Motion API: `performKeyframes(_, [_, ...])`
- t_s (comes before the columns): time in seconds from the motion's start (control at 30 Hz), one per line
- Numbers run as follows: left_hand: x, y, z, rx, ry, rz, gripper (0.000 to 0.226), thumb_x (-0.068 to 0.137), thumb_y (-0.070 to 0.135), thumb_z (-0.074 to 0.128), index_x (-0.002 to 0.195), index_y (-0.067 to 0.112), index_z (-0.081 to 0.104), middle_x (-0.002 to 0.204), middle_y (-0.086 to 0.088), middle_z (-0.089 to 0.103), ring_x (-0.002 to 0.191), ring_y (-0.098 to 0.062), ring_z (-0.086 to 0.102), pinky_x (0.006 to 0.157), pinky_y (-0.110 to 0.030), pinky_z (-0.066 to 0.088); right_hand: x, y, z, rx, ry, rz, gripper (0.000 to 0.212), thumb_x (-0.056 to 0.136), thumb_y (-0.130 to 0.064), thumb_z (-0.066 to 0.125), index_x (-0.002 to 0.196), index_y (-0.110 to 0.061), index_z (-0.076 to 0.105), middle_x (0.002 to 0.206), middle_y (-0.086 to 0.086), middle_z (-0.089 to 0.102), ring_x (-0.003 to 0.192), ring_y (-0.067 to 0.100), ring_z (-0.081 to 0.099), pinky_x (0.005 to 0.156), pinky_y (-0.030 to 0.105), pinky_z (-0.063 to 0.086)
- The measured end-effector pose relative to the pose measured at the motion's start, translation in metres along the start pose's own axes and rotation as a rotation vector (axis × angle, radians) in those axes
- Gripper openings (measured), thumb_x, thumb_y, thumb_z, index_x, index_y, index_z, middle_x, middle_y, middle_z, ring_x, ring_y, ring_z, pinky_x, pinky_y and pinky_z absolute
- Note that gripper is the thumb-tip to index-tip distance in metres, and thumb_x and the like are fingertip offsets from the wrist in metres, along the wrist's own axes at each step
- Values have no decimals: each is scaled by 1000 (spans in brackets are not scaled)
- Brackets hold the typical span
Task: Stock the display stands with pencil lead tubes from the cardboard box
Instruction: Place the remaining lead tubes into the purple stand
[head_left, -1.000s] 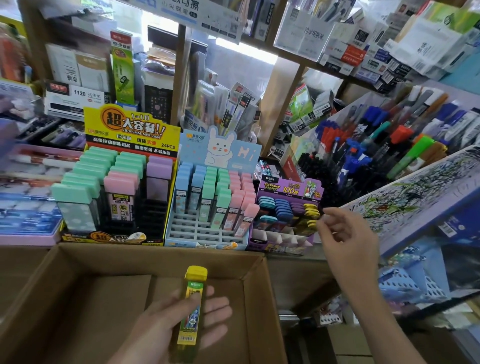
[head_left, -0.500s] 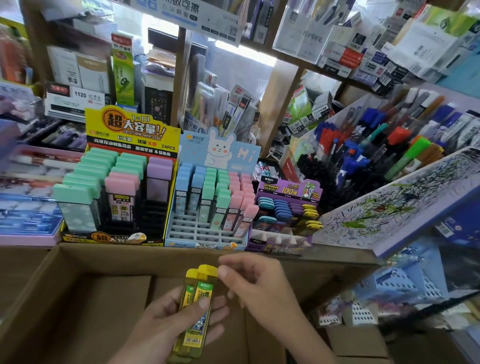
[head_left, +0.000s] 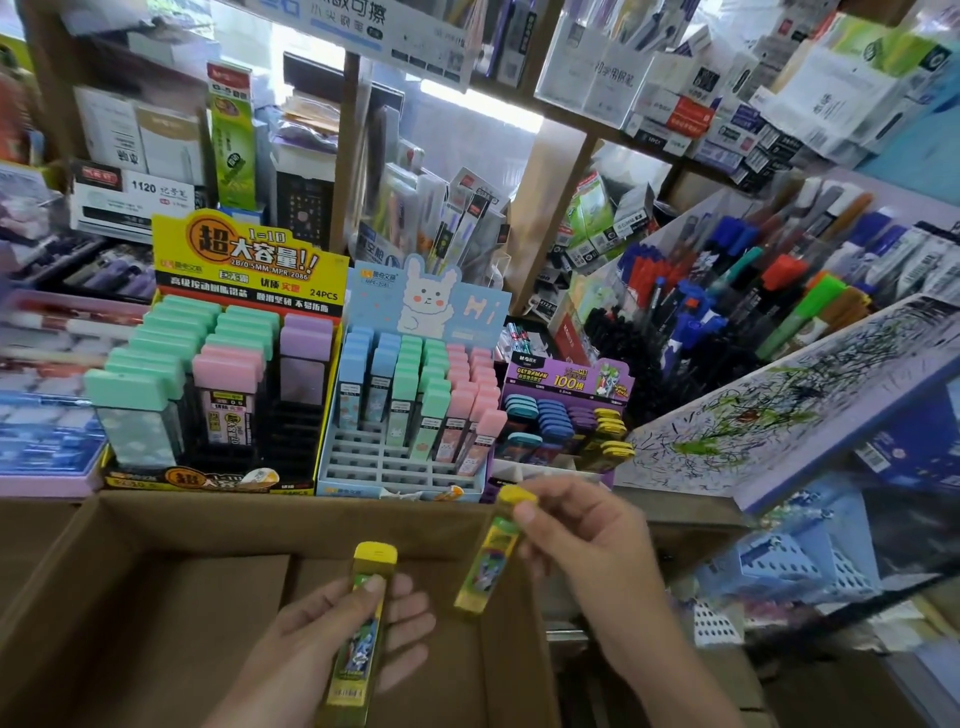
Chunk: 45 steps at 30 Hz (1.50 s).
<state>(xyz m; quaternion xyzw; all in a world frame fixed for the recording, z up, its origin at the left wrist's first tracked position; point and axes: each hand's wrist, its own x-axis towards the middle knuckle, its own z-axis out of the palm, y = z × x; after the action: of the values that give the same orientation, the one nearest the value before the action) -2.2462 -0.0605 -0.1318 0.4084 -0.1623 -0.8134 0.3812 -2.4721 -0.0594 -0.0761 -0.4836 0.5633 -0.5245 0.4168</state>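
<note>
Pinching a yellow-capped lead tube (head_left: 488, 556) cap-up, the right hand (head_left: 582, 540) sits just below the purple display stand (head_left: 566, 415) at centre-right; the left hand (head_left: 343, 629) clasps another.

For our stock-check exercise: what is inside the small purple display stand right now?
The purple display stand holds columns of teal, blue, purple and yellow-capped lead tubes. Its front slots are partly hidden by the right hand and the yellow tube it holds.
</note>
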Motion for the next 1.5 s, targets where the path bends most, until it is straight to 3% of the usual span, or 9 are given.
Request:
performKeyframes(0.07, [0,-1,-2,7,30,2,29,74,11,69,91,-11,78,100,-33,74,83,-43,77,72,-51,63,3,-8,-24,-110,72,-81,17,88,2,71,91,-13,78,77,12,73,61,16,65,52,19,53])
performKeyframes(0.17, [2,-4,-2,58,57,45,27,75,12,70,90,-8,80,82,-27,72,70,-35,69,63,-46,64,12,-15,-57,-203,188,-185,21,88,6,69,93,-13,76,76,13,73,61,17,66,54,18,55])
performKeyframes(0.27, [5,-5,-2,103,89,69,20,85,8,68,90,-8,80,71,-23,66,70,-33,60,60,-42,65,24,-17,-83,-263,278,-260,24,89,5,69,94,-18,76,82,10,74,65,17,69,58,21,58])
performKeyframes(0.5, [5,-4,0,109,112,51,18,89,4,66,87,-6,81,77,-24,66,74,-35,57,58,-40,64,52,-11,-110,-346,335,-386,26,94,1,68,100,-23,74,87,3,76,76,22,75,72,25,62])
performKeyframes(0.63, [4,-3,0,115,115,46,20,92,3,64,86,-6,81,71,-23,64,75,-36,56,55,-38,63,63,-5,-111,-442,338,-388,22,95,-2,69,106,-20,73,86,-2,76,79,18,76,75,27,63])
performKeyframes(0.8, [1,-3,1,142,97,55,18,91,3,65,90,-5,81,73,-22,64,67,-31,59,69,-43,64,71,3,-106,-530,321,-413,26,95,0,67,105,-23,72,93,8,72,80,15,75,75,28,63])
performKeyframes(1.0, [1,-2,1,142,96,64,17,91,3,66,89,-5,81,74,-23,64,65,-30,60,69,-43,64,71,22,-101,-623,332,-384,24,91,-4,74,111,-17,71,94,-1,73,86,14,73,79,39,64])
performKeyframes(1.17, [2,-3,0,157,99,63,17,91,1,65,89,-6,81,75,-24,63,63,-31,59,71,-46,63,69,26,-99,-672,385,-353,28,87,-13,80,110,-17,65,92,-8,68,84,5,69,76,29,61])
performKeyframes(1.5, [6,-6,-5,275,86,157,15,89,2,68,92,3,83,75,-24,66,64,-30,66,66,-42,66,24,26,-58,-494,444,-282,21,90,-5,74,104,-19,67,90,-7,69,84,8,68,74,24,59])
